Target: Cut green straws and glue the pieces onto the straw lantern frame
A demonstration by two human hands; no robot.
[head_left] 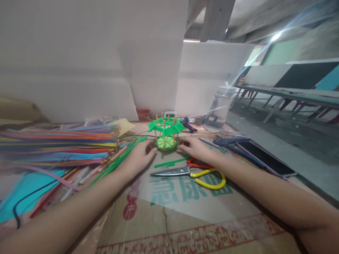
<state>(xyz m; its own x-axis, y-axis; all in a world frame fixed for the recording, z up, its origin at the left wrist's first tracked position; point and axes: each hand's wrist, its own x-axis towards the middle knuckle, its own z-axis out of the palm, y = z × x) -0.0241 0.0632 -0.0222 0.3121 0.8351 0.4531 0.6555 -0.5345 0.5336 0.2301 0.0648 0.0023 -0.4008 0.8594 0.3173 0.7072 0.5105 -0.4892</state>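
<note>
A small green model (165, 131) stands upright on the cardboard, with a round green base, several thin wooden posts and a green ring near their tops. My left hand (143, 152) is at the left side of its base, fingers curved and apart from the thumb. On the other side, my right hand (191, 147) has its fingertips at the base's right edge. Both hands seem to touch or nearly touch the base. In front lie yellow-handled scissors (209, 174) and a green strip (172, 162).
Bundles of coloured pipe cleaners (58, 143) cover the left side. Pliers (238, 150), a phone (266, 158) and a clear bottle (218, 109) are at the right. Behind rises a white board (153, 70). A blue tool (190, 125) lies behind the model.
</note>
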